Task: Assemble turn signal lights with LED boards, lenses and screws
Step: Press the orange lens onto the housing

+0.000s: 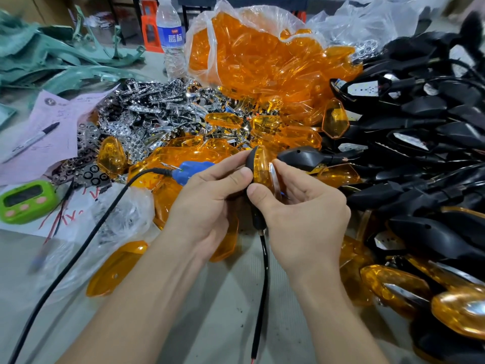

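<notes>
Both your hands are on the one piece: your left hand [210,198] pinches the turn signal light [258,177] from the back, thumb pressed on the black shell [249,164]. Your right hand [301,216] grips the front edge, thumb and forefinger on the amber lens [262,161]. You hold it up just over the heap, lens edge-on to the camera, its lead wire [263,261] dangling towards you.

The lens looks seated on the shell, so this unit seems past fitting and about ready for fastening. Whether a screw is already in I can't tell, since your fingers cover the back. The blue screwdriver [194,170] lies just beyond your left hand (nobody is holding it).

Further out, plenty is left. A bag of loose lenses [262,56] sits at the back, chrome reflectors [147,111] are piled to its left, and bare black housings [420,127] are stacked along the right. A few finished lights [409,290] lie at the near right. The piece in hand shows glossy clear amber on matte black.
</notes>
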`<state>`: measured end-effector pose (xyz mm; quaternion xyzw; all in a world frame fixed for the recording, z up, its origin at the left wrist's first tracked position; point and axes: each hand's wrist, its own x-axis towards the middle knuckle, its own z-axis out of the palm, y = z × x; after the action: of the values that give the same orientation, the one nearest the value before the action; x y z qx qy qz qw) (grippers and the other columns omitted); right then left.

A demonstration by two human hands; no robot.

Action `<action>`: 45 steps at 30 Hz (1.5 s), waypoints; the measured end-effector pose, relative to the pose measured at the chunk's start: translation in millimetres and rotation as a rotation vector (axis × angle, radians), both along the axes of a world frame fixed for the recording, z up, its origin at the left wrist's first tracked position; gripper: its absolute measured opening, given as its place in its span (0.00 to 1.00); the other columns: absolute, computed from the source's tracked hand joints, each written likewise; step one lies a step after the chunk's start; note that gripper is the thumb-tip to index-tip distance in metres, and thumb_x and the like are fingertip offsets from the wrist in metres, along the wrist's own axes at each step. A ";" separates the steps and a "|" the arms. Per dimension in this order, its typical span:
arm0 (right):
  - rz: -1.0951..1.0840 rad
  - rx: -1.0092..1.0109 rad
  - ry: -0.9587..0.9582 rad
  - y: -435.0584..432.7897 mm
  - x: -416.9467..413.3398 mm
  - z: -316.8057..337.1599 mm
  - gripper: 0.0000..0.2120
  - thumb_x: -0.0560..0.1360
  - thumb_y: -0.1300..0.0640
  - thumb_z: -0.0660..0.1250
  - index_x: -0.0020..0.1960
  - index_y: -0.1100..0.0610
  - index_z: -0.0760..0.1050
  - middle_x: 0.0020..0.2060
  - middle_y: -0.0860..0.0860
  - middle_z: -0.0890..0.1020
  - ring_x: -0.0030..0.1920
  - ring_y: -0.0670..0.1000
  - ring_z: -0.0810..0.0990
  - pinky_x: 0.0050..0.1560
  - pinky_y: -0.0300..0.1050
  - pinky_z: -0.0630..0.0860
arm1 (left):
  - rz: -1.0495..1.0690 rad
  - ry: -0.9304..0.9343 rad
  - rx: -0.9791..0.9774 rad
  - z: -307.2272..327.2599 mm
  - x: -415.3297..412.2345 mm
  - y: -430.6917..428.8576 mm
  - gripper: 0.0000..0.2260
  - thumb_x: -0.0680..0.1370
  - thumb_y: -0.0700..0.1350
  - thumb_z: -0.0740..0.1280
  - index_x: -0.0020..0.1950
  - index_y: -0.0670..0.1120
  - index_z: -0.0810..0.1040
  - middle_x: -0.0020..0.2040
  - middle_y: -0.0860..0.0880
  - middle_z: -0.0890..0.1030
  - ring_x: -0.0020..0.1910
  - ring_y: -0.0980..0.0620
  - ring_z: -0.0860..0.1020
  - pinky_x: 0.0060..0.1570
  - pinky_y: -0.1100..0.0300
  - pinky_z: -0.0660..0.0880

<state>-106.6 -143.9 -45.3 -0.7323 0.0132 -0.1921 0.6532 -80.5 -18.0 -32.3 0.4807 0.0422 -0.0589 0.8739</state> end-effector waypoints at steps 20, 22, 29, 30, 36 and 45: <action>-0.039 -0.185 0.027 3.6 -2.0 2.1 0.17 0.76 0.50 0.77 0.64 0.48 0.84 0.48 0.41 0.88 0.49 0.42 0.86 0.52 0.45 0.84 | -0.065 -0.185 0.207 -4.4 -3.4 -6.1 0.14 0.78 0.39 0.70 0.50 0.58 0.89 0.52 0.49 0.88 0.53 0.52 0.86 0.51 0.62 0.81; -0.111 -0.310 -0.011 10.6 -3.3 4.8 0.17 0.76 0.50 0.76 0.64 0.49 0.84 0.48 0.43 0.88 0.49 0.44 0.85 0.52 0.39 0.81 | 0.000 -0.187 0.280 -5.5 -2.8 -8.5 0.11 0.77 0.43 0.70 0.49 0.59 0.88 0.49 0.50 0.88 0.50 0.53 0.86 0.51 0.61 0.82; -0.261 -0.439 -0.137 21.1 -10.2 2.1 0.18 0.75 0.57 0.77 0.64 0.56 0.84 0.57 0.50 0.87 0.58 0.49 0.86 0.61 0.43 0.79 | 0.129 -0.326 0.468 -9.5 -3.5 -0.1 0.08 0.74 0.45 0.74 0.50 0.53 0.88 0.43 0.45 0.88 0.43 0.51 0.85 0.50 0.52 0.84; -0.288 -0.435 -0.161 22.8 -10.4 0.8 0.18 0.74 0.59 0.78 0.64 0.57 0.84 0.58 0.52 0.87 0.60 0.51 0.85 0.63 0.47 0.80 | 0.142 -0.339 0.475 -10.2 -3.5 -0.1 0.08 0.74 0.45 0.73 0.50 0.54 0.88 0.43 0.46 0.87 0.43 0.52 0.84 0.49 0.53 0.84; -0.179 -0.353 -0.110 19.1 -7.2 -7.5 0.23 0.72 0.58 0.80 0.66 0.50 0.83 0.62 0.45 0.84 0.63 0.40 0.81 0.65 0.36 0.75 | 0.171 -0.342 0.431 -14.8 0.2 0.3 0.09 0.76 0.42 0.71 0.48 0.55 0.88 0.41 0.49 0.86 0.42 0.52 0.83 0.47 0.56 0.82; 0.305 0.049 0.079 -18.9 9.2 -3.3 0.15 0.80 0.54 0.71 0.65 0.42 0.81 0.58 0.37 0.85 0.60 0.40 0.83 0.58 0.39 0.81 | -0.078 -0.260 0.072 -5.5 3.2 12.0 0.11 0.77 0.39 0.68 0.58 0.39 0.81 0.52 0.38 0.83 0.46 0.44 0.82 0.43 0.52 0.82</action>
<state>-97.4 -162.7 -48.6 -0.7165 -0.0678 -0.0613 0.6916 -77.3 -6.0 -37.8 0.5167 -0.0882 -0.0282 0.8511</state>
